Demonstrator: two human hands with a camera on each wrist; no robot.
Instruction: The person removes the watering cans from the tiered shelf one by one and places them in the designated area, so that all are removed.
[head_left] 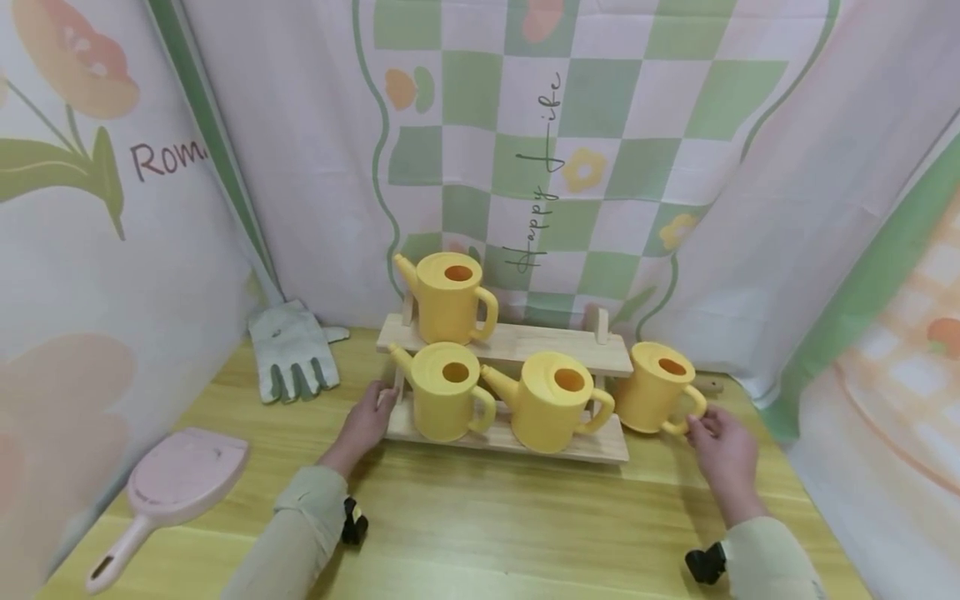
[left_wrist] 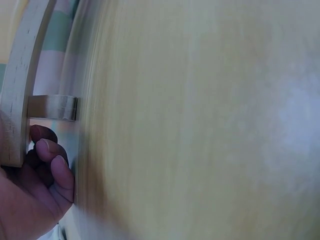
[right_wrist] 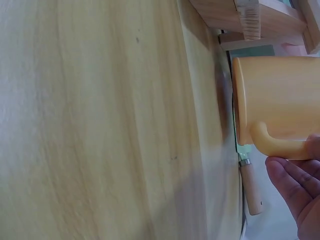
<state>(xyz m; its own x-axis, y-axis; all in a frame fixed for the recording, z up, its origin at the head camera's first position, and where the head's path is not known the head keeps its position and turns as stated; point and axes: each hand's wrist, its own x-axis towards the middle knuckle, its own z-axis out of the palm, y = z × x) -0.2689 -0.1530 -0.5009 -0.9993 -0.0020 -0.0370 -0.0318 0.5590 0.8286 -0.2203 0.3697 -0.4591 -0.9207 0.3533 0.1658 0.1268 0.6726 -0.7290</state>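
Right hand (head_left: 726,454): pinches handle (right_wrist: 280,148) of yellow watering can (head_left: 648,392) between thumb and fingertips; fingers only slightly parted, no hold on the body. Location of can: just beside right end of wooden stand (head_left: 536,341), roughly upright. Contact between base and tabletop (head_left: 525,533): cannot tell. Left hand (head_left: 367,418): fingers curled at left end of lower board (left_wrist: 19,90), gripping it; no can held. On same board: second can (head_left: 438,404) and third can (head_left: 546,412), side by side. On upper board, towards left: fourth can (head_left: 446,308).

Handling (judged): probably light, hollow plastic; stiff-walled, smooth enough to slip a little in dry fingers, unlikely to break from a small knock. Best held by handle, fingers through loop, or round mid-body. Off-centre pinch likely to let body tip away from hand; steadier with thumb pressed on handle's upper bend. Avoid spout as grip. Contents, if any: cannot tell.
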